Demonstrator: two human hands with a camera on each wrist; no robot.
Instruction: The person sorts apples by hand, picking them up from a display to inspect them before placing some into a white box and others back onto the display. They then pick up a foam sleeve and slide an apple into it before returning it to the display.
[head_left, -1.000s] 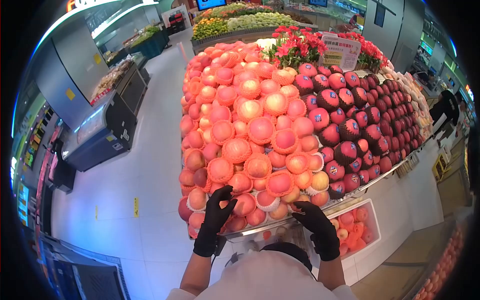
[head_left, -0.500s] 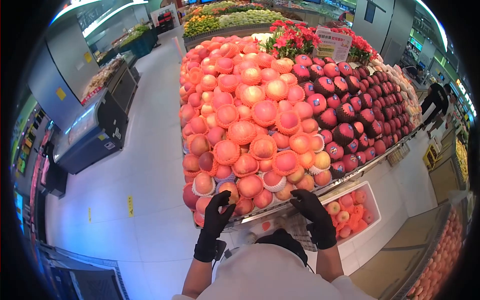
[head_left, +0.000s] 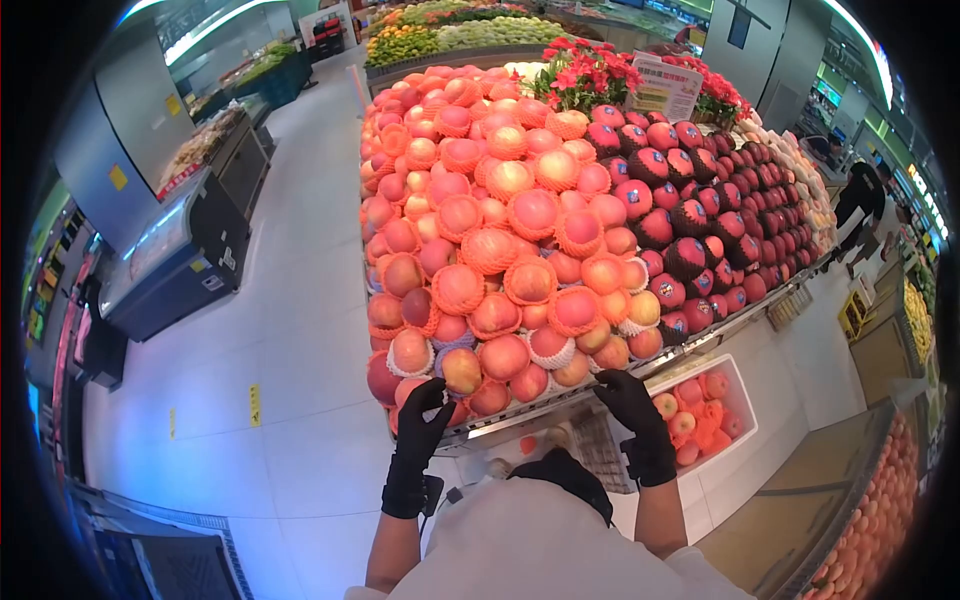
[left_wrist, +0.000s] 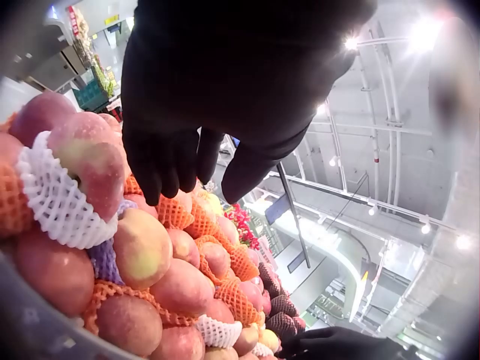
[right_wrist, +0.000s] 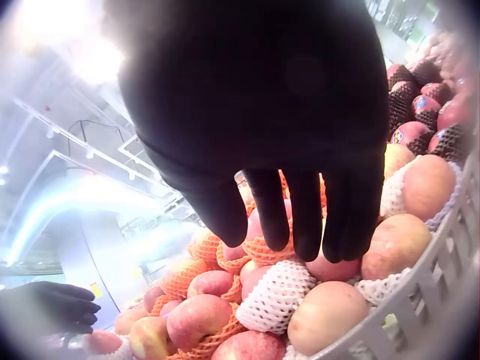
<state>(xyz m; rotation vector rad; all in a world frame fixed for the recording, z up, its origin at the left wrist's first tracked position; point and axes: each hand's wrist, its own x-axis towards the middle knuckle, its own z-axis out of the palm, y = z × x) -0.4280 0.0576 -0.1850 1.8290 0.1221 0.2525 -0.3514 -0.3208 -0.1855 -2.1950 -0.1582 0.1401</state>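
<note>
Both hands wear black gloves and hold nothing. At the front left edge of a heaped apple display, my left hand [head_left: 424, 425] hovers with its thumb and fingers apart. Just beyond its fingertips sits a bare yellow-red apple [head_left: 461, 371]. To the left of that lies an apple in a white foam net [head_left: 410, 352]. My right hand [head_left: 632, 408] is at the front edge further right, fingers extended downward in the right wrist view. Below those fingers are a pale bare apple [right_wrist: 328, 318] and a white foam net [right_wrist: 276, 296]. Many apples in the heap wear orange foam nets [head_left: 489, 250].
Dark red apples in black nets [head_left: 690, 218] fill the display's right side. Red flowers [head_left: 580, 75] and a sign [head_left: 664, 88] stand behind. A white box [head_left: 742, 385] of apples is on the floor at right. A freezer case [head_left: 180, 260] stands across the left aisle.
Both hands have drawn back slightly from the apples toward the display's front edge. The head view has shifted, bringing more floor in front into sight. No apple has been taken hold of.
</note>
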